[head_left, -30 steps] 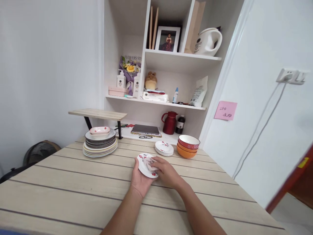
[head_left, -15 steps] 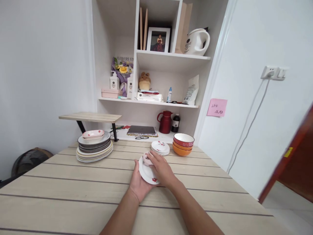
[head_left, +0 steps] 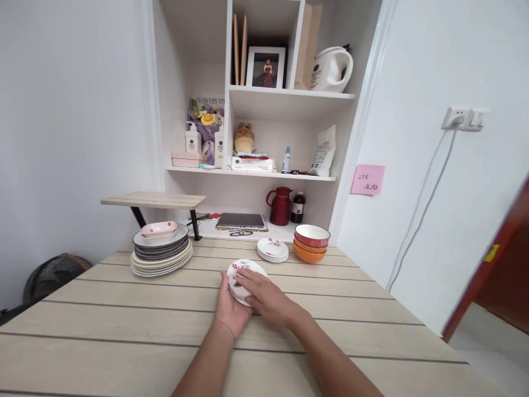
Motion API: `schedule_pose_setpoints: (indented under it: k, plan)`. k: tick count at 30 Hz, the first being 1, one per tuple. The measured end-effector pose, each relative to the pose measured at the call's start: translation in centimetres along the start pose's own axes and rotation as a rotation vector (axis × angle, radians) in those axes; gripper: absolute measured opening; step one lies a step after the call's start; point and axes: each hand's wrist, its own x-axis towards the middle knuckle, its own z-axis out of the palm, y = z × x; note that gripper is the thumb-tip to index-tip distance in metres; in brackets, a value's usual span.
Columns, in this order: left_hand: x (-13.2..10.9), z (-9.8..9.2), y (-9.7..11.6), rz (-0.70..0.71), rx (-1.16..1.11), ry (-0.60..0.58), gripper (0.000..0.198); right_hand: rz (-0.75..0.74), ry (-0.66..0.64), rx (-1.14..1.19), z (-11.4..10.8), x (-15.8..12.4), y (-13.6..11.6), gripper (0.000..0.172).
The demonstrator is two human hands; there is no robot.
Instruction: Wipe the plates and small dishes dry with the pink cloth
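Gripped from below by the left hand (head_left: 228, 310), 1 round white saucer (head_left: 247, 268) with red flowers faces up, tilted slightly toward the camera, over the table's (head_left: 124, 331) middle. Fingers of the right hand (head_left: 264, 298) press together on its face.

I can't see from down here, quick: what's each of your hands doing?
Left hand: closed on the small flowered plate, holding it from below.
Right hand: pressed on the plate's face; whether it grips anything cannot be told.

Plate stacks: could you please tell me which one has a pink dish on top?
The tall left stack; the low stack beside the bowls carries no dish.
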Motion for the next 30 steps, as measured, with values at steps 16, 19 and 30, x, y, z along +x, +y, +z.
schedule_pose_setpoints:
  k: [16, 19, 30]
  plan:
    - [-0.1, 0.5, -0.3, 0.098, -0.051, -0.002, 0.045, 0.162, 0.066, -0.105, 0.5, -0.3, 2.2, 0.058]
    - [-0.1, 0.2, 0.3, 0.172, -0.081, 0.003, 0.046, 0.056, 0.015, -0.071, 0.3, -0.2, 0.6, 0.054]
    - [-0.2, 1.0, -1.5, -0.253, 0.049, -0.094, 0.057, 0.203, 0.171, -0.160, 0.2, 0.5, 1.3, 0.046]
